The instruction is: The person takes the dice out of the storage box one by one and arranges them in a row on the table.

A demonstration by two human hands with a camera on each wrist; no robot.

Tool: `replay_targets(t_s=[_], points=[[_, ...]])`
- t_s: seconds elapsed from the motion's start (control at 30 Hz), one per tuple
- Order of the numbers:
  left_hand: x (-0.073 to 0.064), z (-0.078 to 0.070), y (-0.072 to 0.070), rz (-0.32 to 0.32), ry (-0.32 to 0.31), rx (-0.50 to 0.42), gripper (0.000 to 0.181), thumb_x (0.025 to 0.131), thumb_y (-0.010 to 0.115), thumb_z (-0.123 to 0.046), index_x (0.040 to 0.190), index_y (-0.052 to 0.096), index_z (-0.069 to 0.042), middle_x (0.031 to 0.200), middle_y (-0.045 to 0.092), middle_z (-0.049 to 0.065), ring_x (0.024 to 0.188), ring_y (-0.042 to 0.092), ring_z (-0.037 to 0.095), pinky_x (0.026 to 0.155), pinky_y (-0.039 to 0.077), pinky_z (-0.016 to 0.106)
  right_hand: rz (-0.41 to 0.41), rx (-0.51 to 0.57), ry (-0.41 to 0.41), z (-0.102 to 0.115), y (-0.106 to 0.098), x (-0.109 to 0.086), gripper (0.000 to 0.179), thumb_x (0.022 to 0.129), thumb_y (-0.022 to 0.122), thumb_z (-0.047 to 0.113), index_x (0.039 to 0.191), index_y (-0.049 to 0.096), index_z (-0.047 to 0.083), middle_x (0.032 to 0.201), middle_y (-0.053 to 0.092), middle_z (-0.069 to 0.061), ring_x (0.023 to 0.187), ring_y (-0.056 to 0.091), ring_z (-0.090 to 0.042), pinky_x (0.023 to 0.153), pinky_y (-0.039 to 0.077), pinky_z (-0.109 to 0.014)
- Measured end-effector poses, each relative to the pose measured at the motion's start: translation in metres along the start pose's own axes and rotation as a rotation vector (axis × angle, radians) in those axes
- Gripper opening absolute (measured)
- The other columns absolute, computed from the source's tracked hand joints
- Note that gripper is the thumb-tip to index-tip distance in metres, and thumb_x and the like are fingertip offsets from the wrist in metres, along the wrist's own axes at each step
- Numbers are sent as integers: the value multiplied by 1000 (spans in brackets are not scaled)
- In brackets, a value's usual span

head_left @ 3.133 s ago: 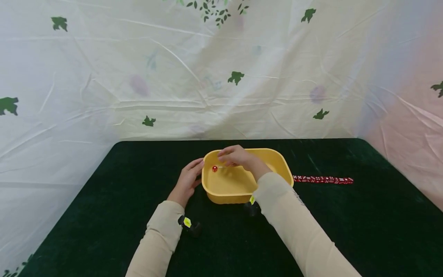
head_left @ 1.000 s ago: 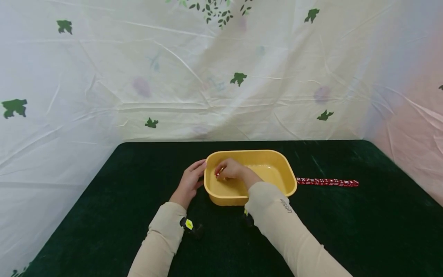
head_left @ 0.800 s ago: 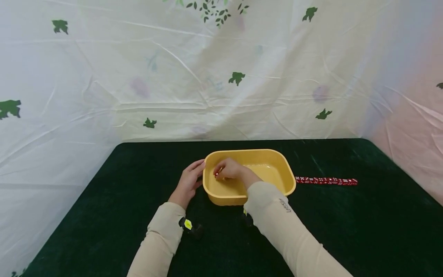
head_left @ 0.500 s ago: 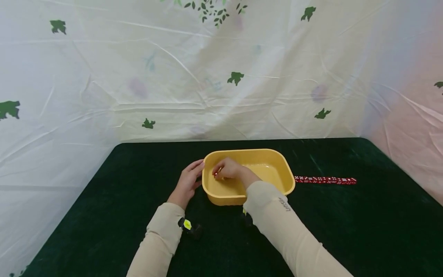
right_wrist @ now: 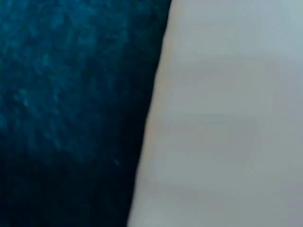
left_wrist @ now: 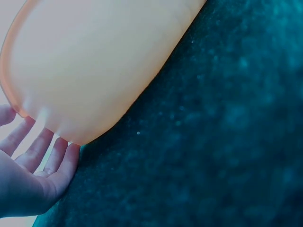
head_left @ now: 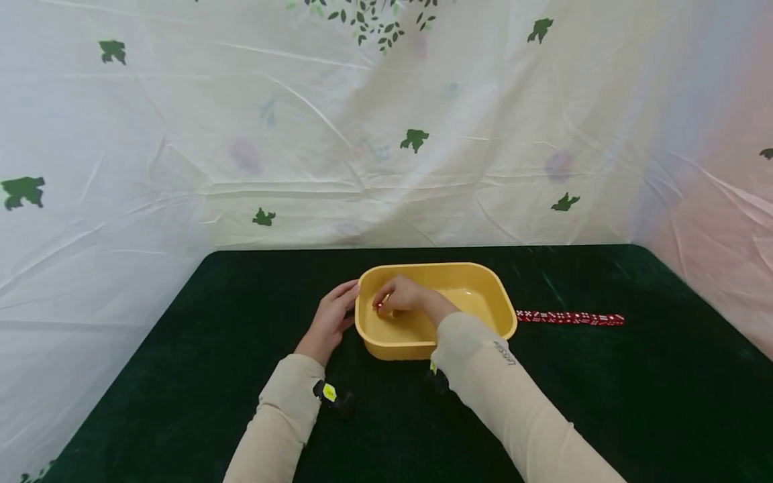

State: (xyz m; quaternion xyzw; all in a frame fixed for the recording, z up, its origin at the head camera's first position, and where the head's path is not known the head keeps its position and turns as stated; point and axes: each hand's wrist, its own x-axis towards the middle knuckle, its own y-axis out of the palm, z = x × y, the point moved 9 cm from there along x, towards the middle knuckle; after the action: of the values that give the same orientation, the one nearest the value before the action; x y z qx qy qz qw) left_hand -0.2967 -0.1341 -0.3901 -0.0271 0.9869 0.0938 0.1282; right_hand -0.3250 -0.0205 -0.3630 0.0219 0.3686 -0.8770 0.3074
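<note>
A yellow plastic tub stands on the dark green cloth. My right hand reaches down inside its left part, with thumb and fingers pinching a small red die low near the floor of the tub. The fingers cover most of the die. At the tub's left end, my left hand touches the outer wall with fingertips spread, which the left wrist view also shows. Only the tub's pale side and the cloth fill the right wrist view; the right hand is out of sight there.
To the right of the tub runs a straight row of red dice with white pips, its left end close to the tub wall. The green cloth covers the table. A white patterned curtain hangs behind and at both sides.
About three seconds ago the right hand was higher over the tub and the red die lay uncovered near its left end. The hand has since lowered and pinched the die. The left hand stays put.
</note>
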Motion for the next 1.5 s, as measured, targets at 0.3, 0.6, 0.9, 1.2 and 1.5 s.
replay_targets(t_s=[0.3,0.6,0.9,1.2,1.5], points=[[-1,0,0,-6,-8,12,33,82,57,-32,112,54,-17,113,51,1,101,47,20,85,37,42,-12,60,6,-1,-20,-8,21,78,61,5,98,63,2,82,59,-7,70,53,-25,67,46,-32],[-2,0,1,-16,-8,-17,32,84,56,-28,112,55,-13,112,53,5,100,49,20,82,38,41,-78,57,-10,-2,-49,-18,23,77,61,3,99,62,-1,84,61,-6,64,52,-16,62,44,-30],[-2,-1,2,-18,7,-20,31,84,55,-27,112,55,-12,111,54,5,98,50,19,81,40,39,-81,68,25,-6,-79,-35,23,81,57,6,104,60,0,90,57,-9,69,48,-19,64,39,-29],[0,0,2,-17,-3,-19,30,85,55,-26,112,56,-13,111,54,5,99,50,20,81,40,40,-126,69,51,-21,-115,-61,24,85,53,7,107,56,-1,97,55,-16,72,47,-27,63,37,-31],[-2,0,1,-14,3,-11,32,84,55,-27,113,55,-12,112,53,5,101,49,20,83,38,42,-214,54,103,-54,-154,-88,28,86,53,12,111,54,2,104,56,-14,80,50,-29,73,42,-34]])
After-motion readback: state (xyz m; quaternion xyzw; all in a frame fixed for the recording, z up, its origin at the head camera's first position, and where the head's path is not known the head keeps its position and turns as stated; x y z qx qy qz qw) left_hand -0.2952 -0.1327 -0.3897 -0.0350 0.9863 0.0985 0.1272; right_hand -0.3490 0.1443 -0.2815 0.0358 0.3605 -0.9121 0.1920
